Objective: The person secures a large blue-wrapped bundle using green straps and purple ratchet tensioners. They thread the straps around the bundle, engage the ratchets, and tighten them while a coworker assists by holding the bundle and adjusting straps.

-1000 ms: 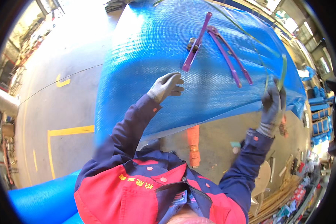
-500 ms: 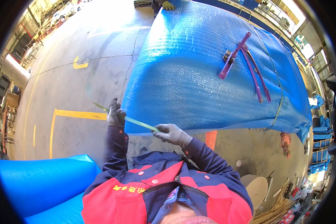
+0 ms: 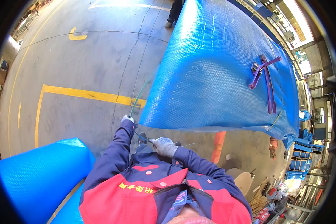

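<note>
Both gloved hands, left [image 3: 127, 119] and right [image 3: 163, 146], grip the thin green plastic strap [image 3: 137, 100] low at centre frame, which arcs up beside the big blue bubble-wrapped bundle [image 3: 216, 71]; I reckon it could whip loose if my grip slackens.

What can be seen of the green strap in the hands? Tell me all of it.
The green strap is a thin, flat, narrow band, plastic by its look. It curves up from the left hand over the grey floor toward the edge of the blue wrapped bundle. Below that hand it runs on to the right hand. Both gloved hands grip it. Its far end cannot be made out.
</note>
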The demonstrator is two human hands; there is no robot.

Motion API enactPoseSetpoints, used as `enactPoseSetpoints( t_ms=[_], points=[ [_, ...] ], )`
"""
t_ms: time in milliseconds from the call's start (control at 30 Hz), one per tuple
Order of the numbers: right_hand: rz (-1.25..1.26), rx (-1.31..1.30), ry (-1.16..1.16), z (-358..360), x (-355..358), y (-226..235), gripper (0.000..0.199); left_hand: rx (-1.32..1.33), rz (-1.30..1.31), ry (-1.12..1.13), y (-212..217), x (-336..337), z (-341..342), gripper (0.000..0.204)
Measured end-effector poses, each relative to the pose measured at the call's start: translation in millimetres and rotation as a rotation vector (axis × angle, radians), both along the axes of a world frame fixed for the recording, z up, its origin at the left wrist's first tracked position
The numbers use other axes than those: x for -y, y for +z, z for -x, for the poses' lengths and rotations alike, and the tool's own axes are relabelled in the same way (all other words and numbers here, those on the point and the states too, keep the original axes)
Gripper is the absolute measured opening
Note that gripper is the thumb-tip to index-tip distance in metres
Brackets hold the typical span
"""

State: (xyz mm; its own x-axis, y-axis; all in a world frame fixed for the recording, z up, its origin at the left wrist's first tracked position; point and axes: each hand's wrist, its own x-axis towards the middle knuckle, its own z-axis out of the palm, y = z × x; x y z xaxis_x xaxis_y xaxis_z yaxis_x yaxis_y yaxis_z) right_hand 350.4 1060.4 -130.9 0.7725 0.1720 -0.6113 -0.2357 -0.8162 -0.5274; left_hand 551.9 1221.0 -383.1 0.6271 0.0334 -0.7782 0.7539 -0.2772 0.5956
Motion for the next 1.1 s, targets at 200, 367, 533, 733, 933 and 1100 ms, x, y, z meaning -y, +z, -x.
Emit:
enactPoseSetpoints(
  t_ms=[200, 367, 533, 733, 933, 1100],
  points=[
    [-0.016, -0.193, -0.117, 23.8, -9.8, -89.4, 0.043, -0.825, 0.423, 0.078, -117.1, -74.8, 84.4, 0.017],
    [0.076, -0.420, -0.295, 68.5, 34.9, -106.8, 0.041, -0.818, 1.561, -0.116, -108.3, -25.3, 131.7, 0.012],
    [0.329, -0.273, -0.337, 148.5, 57.2, -87.7, 0.035, -0.784, 0.677, 0.046, -63.1, 56.9, 148.7, 0.026],
    [0.129, -0.185, -0.296, 277.7, 65.1, -97.8, 0.037, -0.610, 0.658, 0.461, -39.9, 131.9, 181.3, 0.038],
    [-0.201, -0.080, -0.709, 368.4, 77.0, -53.5, 0.049, -0.509, 0.677, 0.396, -37.0, 132.5, 212.2, 0.038],
    [-0.620, -0.103, -0.832, 355.6, 101.9, 16.4, 0.073, -0.496, 0.681, 0.258, -29.7, 138.8, 251.0, 0.038]
  ],
)
